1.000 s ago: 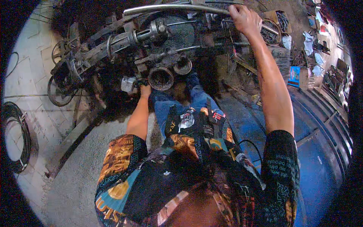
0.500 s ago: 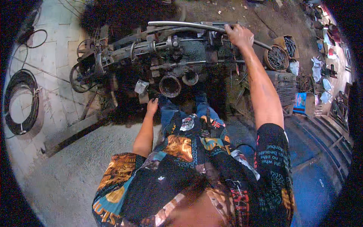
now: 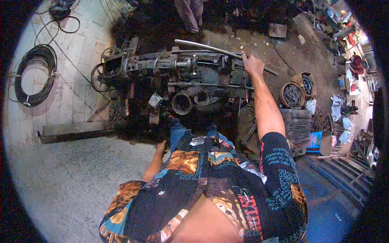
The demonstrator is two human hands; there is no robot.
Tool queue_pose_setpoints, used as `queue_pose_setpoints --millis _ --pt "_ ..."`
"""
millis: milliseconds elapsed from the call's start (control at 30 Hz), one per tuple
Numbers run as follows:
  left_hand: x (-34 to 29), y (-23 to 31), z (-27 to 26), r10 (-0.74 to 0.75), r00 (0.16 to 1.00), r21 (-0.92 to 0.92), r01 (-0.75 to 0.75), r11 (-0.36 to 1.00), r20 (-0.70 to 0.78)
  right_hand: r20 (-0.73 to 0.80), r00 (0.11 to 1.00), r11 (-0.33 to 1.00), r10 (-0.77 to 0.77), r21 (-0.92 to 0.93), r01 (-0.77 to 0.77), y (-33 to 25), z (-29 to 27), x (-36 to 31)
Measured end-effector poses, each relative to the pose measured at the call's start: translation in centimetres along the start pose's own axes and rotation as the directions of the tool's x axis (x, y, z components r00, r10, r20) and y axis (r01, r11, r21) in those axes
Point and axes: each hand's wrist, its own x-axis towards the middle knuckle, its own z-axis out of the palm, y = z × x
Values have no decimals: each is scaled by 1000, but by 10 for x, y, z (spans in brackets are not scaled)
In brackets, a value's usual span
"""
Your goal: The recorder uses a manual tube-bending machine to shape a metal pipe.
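My right hand [image 3: 253, 65] is closed round a long grey metal rod [image 3: 210, 47], gripping it right of its middle. Slightly slanted, the rod lies across the far side of a dark, greasy machine [image 3: 162, 65] with shafts and a wheel [image 3: 98, 77]. Whether it rests on the machine I cannot tell. Down beside my left thigh is my left hand [image 3: 162, 146], its fingers lost in shadow; nothing can be made out in it. Two round open metal cups [image 3: 181, 103] sit on the machine's near side, with a small pale box-shaped piece [image 3: 154, 100] left of them.
A coil of black cable [image 3: 50, 87] lies on the pale floor at left, near a long beam [image 3: 77, 129]. At right stand a round basket of metal pieces [image 3: 292, 94], a carton [image 3: 308, 83], stacked rods [image 3: 296, 123] and a blue box [image 3: 316, 141]. A person's legs [image 3: 189, 14] show beyond the machine.
The whole view has shifted, bringing a person's legs into sight at the top. My left hand has dropped back from the machine's near side toward my thigh. My right hand still grips the rod.
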Motion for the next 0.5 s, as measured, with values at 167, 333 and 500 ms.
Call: queue_pose_setpoints --millis 167,333,500 --pt "-7 -48 -3 -19 1000 -118 19 993 3 -151 988 999 15 -49 -23 43 7 -9" --pt "2 -48 5 14 1000 -223 -12 975 8 -141 975 979 173 -84 -186 72 14 -6" --pt "21 -11 13 118 993 -325 -109 939 9 -128 972 972 198 -103 -211 79 23 -3"
